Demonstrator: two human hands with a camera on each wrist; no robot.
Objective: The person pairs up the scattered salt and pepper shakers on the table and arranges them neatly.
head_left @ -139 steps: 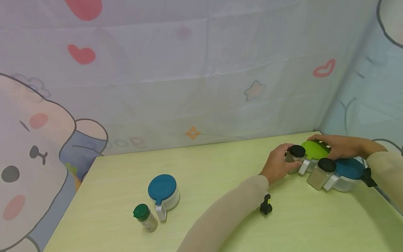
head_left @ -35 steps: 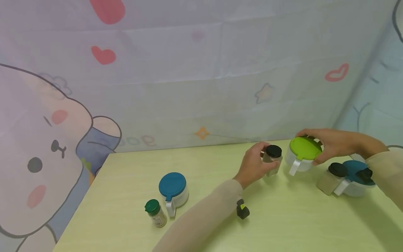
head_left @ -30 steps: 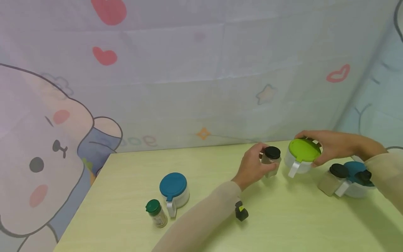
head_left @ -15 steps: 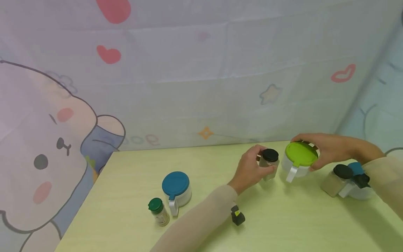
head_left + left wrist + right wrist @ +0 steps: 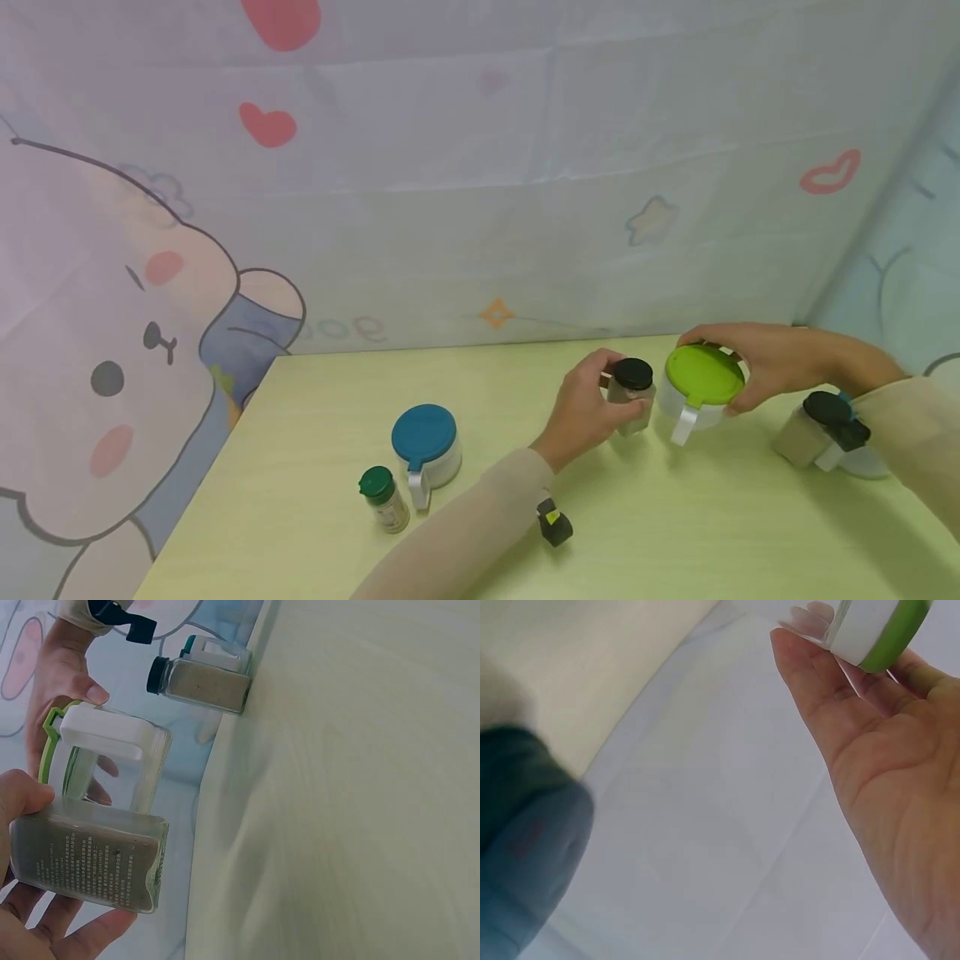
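My left hand (image 5: 588, 412) grips a clear spice jar (image 5: 628, 410) with a black lid, thumb in front and fingers behind. Brown-grey powder and printed text show through this jar (image 5: 90, 859) in the left wrist view. Just to its right, my right hand (image 5: 765, 362) holds a seasoning pot (image 5: 703, 379) with a lime-green lid, a clear body and a white handle pointing toward me. Fingers and thumb span the pot's sides. Jar and pot are upright, close side by side, and seem slightly above the table. The right wrist view catches only part of the pot (image 5: 866, 630).
On the left of the table (image 5: 300, 442) stand a blue-lidded pot (image 5: 427, 446) and a green-capped shaker (image 5: 384, 500). At right, another black-lidded jar (image 5: 806, 433) stands against a second pot (image 5: 862, 462), mostly behind my right sleeve. A printed cloth (image 5: 450, 208) hangs behind.
Both hands have carried the black-lidded jar and green-lidded pot leftward, away from the other jar and pot at right. The head view has turned slightly right.
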